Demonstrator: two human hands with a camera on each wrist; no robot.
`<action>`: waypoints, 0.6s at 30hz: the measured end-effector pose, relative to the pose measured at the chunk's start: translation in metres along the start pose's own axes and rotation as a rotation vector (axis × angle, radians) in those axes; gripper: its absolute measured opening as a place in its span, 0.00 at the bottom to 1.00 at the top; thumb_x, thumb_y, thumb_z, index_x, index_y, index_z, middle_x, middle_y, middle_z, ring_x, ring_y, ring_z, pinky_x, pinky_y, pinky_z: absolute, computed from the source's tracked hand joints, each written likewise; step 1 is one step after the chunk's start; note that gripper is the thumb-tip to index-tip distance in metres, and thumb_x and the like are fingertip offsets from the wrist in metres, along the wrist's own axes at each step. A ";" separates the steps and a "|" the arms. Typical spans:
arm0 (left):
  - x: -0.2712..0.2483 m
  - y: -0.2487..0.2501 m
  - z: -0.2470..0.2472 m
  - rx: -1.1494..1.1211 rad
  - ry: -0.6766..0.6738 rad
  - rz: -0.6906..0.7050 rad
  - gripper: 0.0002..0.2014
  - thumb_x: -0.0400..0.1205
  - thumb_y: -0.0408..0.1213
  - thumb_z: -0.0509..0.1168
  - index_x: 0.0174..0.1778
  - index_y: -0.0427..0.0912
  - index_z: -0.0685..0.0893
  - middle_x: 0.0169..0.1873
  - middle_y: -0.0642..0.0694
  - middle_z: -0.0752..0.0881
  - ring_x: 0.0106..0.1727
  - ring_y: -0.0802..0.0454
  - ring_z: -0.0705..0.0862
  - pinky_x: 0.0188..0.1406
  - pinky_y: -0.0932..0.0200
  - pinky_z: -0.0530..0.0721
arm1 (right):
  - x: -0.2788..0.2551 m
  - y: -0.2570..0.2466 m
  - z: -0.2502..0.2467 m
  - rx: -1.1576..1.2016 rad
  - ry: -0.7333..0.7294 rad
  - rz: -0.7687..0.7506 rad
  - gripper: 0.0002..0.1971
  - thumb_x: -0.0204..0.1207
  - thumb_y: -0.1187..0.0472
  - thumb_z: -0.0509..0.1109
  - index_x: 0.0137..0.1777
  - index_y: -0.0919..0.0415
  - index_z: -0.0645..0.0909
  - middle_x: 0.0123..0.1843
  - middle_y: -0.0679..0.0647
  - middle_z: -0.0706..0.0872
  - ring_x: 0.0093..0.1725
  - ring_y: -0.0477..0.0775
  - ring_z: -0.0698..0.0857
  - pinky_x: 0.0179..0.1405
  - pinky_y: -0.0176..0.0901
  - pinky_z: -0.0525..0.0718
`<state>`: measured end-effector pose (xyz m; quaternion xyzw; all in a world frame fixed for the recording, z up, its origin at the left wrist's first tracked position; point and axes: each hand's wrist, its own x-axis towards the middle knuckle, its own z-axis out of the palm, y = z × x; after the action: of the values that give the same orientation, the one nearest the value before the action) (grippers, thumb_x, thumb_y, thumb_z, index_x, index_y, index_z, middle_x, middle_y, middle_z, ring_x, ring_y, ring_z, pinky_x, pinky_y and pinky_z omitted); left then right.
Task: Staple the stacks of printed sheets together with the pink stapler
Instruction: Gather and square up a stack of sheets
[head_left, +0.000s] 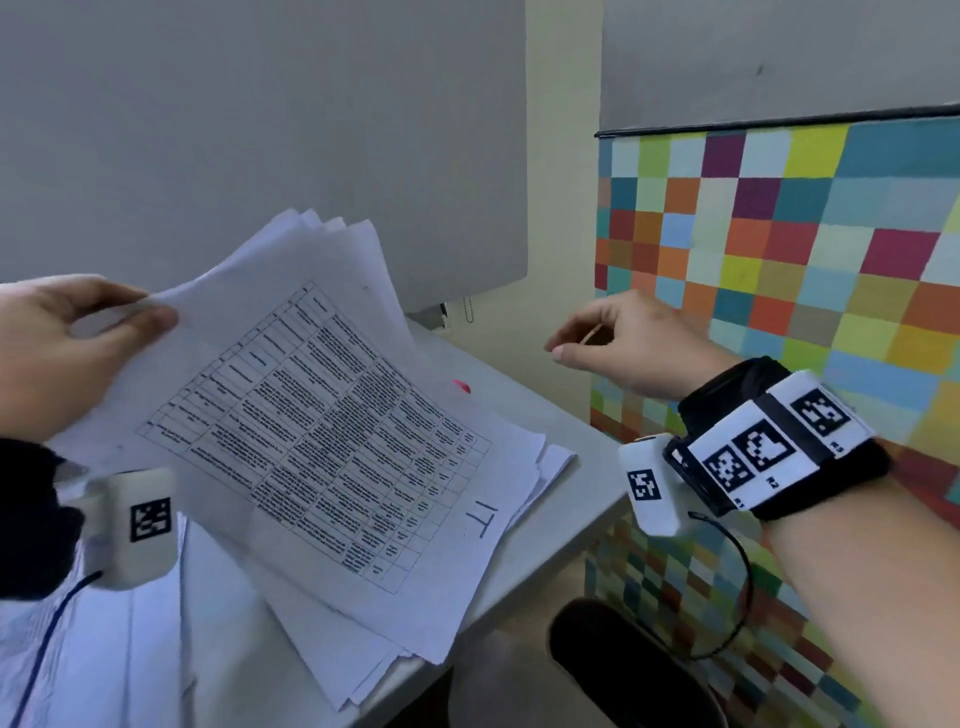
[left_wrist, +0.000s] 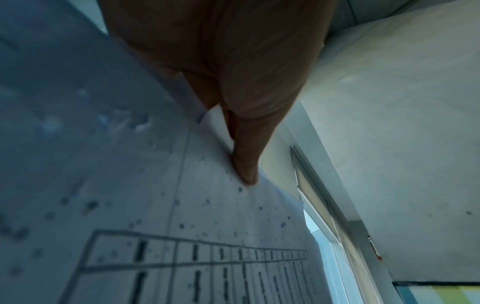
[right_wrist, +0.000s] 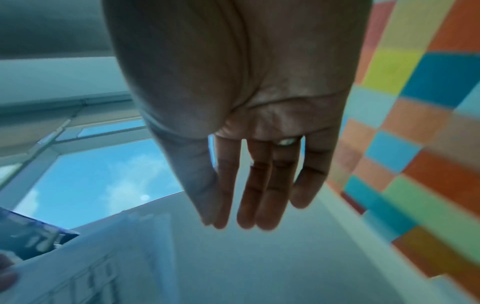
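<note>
My left hand pinches the upper left corner of a stack of printed sheets with a table on the top page and lifts that end off the desk. In the left wrist view the thumb presses on the stack of printed sheets. A pink sliver of the stapler peeks out past the stack's right edge on the desk. My right hand hovers empty above the desk, right of the stapler; its fingers hang straight and relaxed.
More loose sheets lie under the lifted stack and at the front left. The white desk ends at a right edge beside a wall of coloured squares. A grey panel stands behind. A dark chair part sits below the desk edge.
</note>
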<state>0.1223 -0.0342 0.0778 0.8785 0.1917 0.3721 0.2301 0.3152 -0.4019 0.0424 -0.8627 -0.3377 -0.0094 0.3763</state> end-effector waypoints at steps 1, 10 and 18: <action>-0.005 0.011 -0.006 0.028 -0.003 0.007 0.07 0.80 0.46 0.68 0.44 0.48 0.81 0.33 0.50 0.81 0.36 0.51 0.79 0.33 0.67 0.78 | 0.006 -0.012 0.007 0.028 -0.015 -0.050 0.05 0.75 0.57 0.72 0.50 0.51 0.87 0.41 0.43 0.86 0.39 0.40 0.82 0.34 0.20 0.75; -0.022 0.065 -0.041 -0.118 0.207 0.173 0.04 0.76 0.44 0.73 0.44 0.50 0.89 0.38 0.62 0.89 0.39 0.66 0.83 0.46 0.71 0.81 | 0.079 -0.087 0.068 0.470 -0.228 -0.173 0.35 0.60 0.50 0.83 0.68 0.50 0.75 0.57 0.45 0.87 0.56 0.47 0.86 0.61 0.51 0.82; -0.030 0.025 -0.055 -0.300 0.154 -0.150 0.38 0.77 0.59 0.67 0.78 0.49 0.59 0.73 0.46 0.73 0.68 0.61 0.78 0.57 0.67 0.81 | 0.102 -0.120 0.074 0.882 -0.031 -0.217 0.26 0.62 0.58 0.80 0.59 0.68 0.81 0.48 0.54 0.89 0.43 0.47 0.88 0.45 0.35 0.84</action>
<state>0.0661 -0.0555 0.1078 0.7865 0.2163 0.4444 0.3704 0.3060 -0.2357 0.0935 -0.5795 -0.4035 0.1088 0.6997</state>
